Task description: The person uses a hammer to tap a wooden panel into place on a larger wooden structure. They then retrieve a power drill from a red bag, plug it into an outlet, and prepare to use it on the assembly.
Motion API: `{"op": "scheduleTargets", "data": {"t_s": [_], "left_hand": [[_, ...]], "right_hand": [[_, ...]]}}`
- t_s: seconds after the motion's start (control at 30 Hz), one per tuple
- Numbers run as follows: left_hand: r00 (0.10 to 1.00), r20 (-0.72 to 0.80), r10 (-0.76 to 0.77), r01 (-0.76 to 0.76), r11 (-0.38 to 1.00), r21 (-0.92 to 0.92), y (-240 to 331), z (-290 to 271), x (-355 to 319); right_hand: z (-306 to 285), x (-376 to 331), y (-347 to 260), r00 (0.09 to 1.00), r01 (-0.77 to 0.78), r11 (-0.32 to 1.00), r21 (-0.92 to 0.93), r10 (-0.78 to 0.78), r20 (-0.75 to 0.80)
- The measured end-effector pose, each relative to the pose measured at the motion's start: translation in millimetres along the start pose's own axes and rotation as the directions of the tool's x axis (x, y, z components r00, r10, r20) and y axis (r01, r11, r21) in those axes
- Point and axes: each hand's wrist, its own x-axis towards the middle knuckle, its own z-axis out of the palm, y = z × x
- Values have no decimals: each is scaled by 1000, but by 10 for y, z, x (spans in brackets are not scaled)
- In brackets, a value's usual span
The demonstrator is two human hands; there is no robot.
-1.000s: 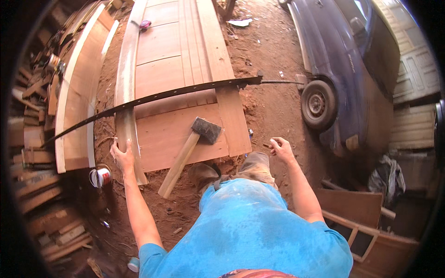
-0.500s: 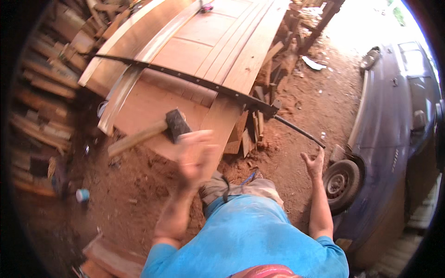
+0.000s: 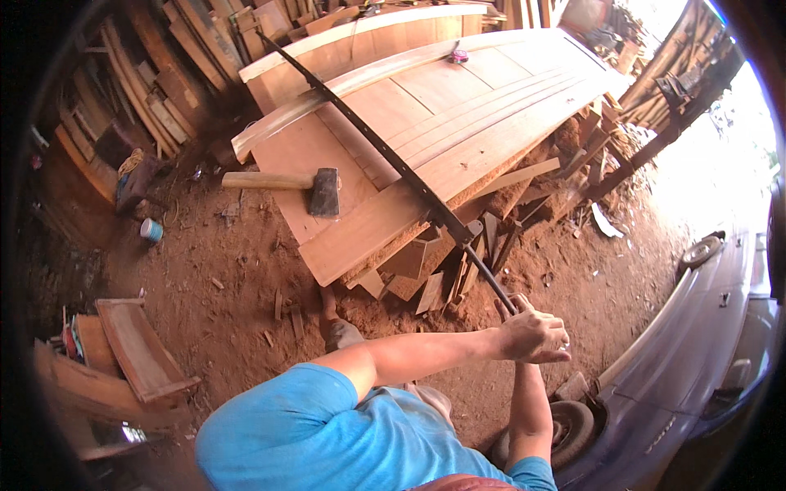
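Observation:
A long black bar clamp (image 3: 385,155) lies diagonally across a big wooden door panel (image 3: 483,106) resting on offcuts. Its thin rod end sticks out toward me. My left hand (image 3: 539,335) reaches across my body and is curled closed at that rod end. My right hand (image 3: 509,306) comes up from below and is mostly hidden under the left; its fingers wrap the rod. A sledgehammer (image 3: 323,191) with a wooden handle lies on the panel's near corner, away from both hands.
A curved plank (image 3: 327,88) lies along the panel's far side. Wood offcuts (image 3: 434,274) are piled under the panel. Stacked timber (image 3: 155,90) is at left, wooden boxes (image 3: 139,348) at lower left, a small can (image 3: 151,231) on the dirt. A car (image 3: 696,360) and tyre (image 3: 573,425) stand at right.
My view has swung left, so the panel now lies further off. My left hand moved from in front of the hammer to the clamp's rod end, where my right hand has closed too.

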Motion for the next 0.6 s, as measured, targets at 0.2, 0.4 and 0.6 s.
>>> {"op": "scheduleTargets", "data": {"t_s": [0.2, 0.4, 0.6], "left_hand": [[987, -161, 8, 9, 995, 102, -191, 4, -152], [972, -236, -22, 26, 1000, 13, -255, 125, -61], [973, -230, -33, 30, 999, -19, -253, 129, 33]], "right_hand": [[199, 65, 26, 974, -226, 940, 255, 220, 51], [426, 77, 8, 936, -339, 837, 430, 348, 60], [536, -2, -27, 900, -391, 739, 549, 433, 59]]}}
